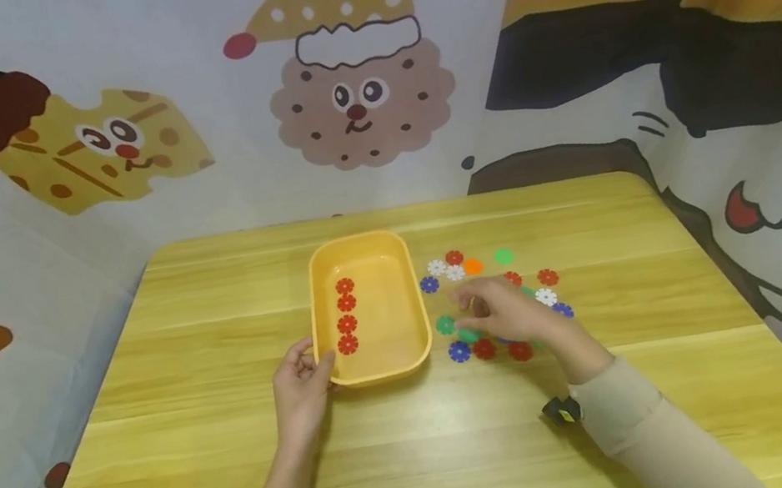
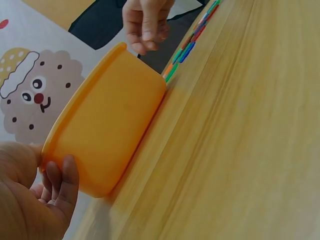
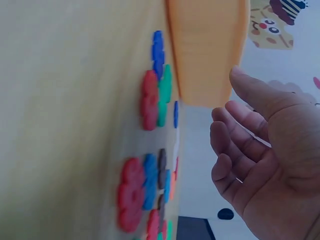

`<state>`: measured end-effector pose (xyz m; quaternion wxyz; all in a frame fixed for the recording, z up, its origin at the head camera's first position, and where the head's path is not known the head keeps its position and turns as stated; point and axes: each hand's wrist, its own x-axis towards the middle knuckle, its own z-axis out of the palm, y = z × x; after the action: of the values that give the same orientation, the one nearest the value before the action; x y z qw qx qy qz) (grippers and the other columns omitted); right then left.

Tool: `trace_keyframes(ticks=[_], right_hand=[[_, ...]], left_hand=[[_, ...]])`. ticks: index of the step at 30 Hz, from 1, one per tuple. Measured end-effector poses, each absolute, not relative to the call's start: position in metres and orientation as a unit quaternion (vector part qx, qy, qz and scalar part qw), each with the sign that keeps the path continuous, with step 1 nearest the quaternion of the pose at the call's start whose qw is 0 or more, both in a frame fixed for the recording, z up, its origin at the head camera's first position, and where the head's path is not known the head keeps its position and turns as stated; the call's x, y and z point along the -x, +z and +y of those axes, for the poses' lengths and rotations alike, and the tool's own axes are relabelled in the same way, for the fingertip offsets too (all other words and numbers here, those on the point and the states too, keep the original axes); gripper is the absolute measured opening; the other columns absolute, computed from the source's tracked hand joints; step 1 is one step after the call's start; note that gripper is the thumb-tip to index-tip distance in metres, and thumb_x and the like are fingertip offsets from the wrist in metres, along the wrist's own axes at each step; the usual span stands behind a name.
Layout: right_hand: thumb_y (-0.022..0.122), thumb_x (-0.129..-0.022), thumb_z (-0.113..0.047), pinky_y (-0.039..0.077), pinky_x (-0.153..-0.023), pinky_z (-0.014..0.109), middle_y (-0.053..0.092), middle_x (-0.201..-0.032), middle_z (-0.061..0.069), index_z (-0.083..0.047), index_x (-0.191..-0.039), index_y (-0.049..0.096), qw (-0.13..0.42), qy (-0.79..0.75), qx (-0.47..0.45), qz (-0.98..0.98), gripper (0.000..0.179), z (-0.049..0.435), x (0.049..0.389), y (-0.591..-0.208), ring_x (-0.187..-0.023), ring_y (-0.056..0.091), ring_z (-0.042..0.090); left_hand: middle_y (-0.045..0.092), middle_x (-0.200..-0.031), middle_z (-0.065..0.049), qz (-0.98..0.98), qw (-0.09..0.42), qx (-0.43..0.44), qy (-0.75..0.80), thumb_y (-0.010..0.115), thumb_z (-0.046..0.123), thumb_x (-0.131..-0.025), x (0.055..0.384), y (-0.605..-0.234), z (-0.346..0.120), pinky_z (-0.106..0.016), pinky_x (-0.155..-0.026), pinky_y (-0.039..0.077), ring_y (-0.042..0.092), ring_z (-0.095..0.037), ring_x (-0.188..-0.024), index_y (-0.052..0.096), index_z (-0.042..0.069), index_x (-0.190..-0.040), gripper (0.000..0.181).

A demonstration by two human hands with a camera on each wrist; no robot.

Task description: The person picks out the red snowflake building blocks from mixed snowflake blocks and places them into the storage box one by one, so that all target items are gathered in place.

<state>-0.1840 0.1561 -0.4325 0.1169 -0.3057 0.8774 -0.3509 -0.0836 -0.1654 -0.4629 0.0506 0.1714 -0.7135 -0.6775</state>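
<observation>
A yellow plastic tray (image 1: 386, 312) stands on the table, and my left hand (image 1: 299, 393) pinches its near left corner, thumb over the rim and fingers against the outer wall. Inside it, several red snowflake discs (image 1: 346, 324) lie in a column along the left side. To the right of the tray, my right hand (image 1: 503, 310) hovers above a scatter of loose discs, its fingers loosely bent and holding nothing. The right wrist view shows the thumb and fingers of this hand (image 3: 270, 150) apart. Part of the scatter is hidden under the hand.
Around the right hand lie blue discs (image 1: 459, 351), green discs (image 1: 445, 325), white discs (image 1: 546, 297), more red discs (image 1: 548, 277) and an orange disc (image 1: 473, 266). The wooden table (image 1: 181, 410) reaches back to a cartoon-printed cloth (image 1: 241, 207).
</observation>
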Motion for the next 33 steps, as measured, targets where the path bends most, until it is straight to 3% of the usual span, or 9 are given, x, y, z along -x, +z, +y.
trace_keyframes(ticks=[9, 16, 20, 33], right_hand=[[0.081, -0.087, -0.019, 0.057, -0.072, 0.027, 0.066, -0.096, 0.003, -0.007, -0.112, 0.07, 0.135, -0.326, 0.291, 0.889, 0.03, 0.167, 0.174, -0.441, -0.082, 0.06, 0.013], [0.084, -0.084, -0.027, 0.056, -0.069, 0.028, 0.063, -0.084, -0.008, -0.012, -0.101, 0.07, 0.145, -0.291, 0.285, 0.902, 0.027, 0.171, 0.17, -0.446, -0.077, 0.058, 0.012], [0.086, -0.08, -0.033, 0.053, -0.069, 0.03, 0.062, -0.084, -0.006, -0.013, -0.099, 0.07, 0.157, -0.279, 0.273, 0.907, 0.032, 0.174, 0.168, -0.447, -0.078, 0.056, 0.015], [0.087, -0.08, -0.027, 0.053, -0.067, 0.027, 0.059, -0.079, -0.007, -0.015, -0.087, 0.066, 0.169, -0.244, 0.274, 0.915, 0.025, 0.178, 0.162, -0.449, -0.073, 0.054, 0.012]], left_hand=[[0.057, -0.085, -0.01, -0.712, 0.049, -0.169, -0.68, 0.068, 0.006, -0.096, 0.084, -0.463, -0.166, -0.027, -0.059, 0.062, 0.061, -0.016, -0.067, 0.057, -0.003, -0.131, 0.038], [0.057, -0.085, -0.01, -0.714, 0.049, -0.175, -0.676, 0.068, 0.004, -0.095, 0.084, -0.464, -0.166, -0.026, -0.058, 0.061, 0.06, -0.015, -0.065, 0.057, -0.002, -0.131, 0.038], [0.057, -0.085, -0.01, -0.716, 0.049, -0.177, -0.674, 0.068, 0.005, -0.095, 0.084, -0.463, -0.166, -0.026, -0.058, 0.061, 0.06, -0.015, -0.065, 0.057, -0.002, -0.131, 0.038], [0.057, -0.085, -0.01, -0.72, 0.049, -0.174, -0.67, 0.067, 0.005, -0.096, 0.084, -0.464, -0.166, -0.027, -0.058, 0.062, 0.06, -0.016, -0.066, 0.056, -0.002, -0.132, 0.038]])
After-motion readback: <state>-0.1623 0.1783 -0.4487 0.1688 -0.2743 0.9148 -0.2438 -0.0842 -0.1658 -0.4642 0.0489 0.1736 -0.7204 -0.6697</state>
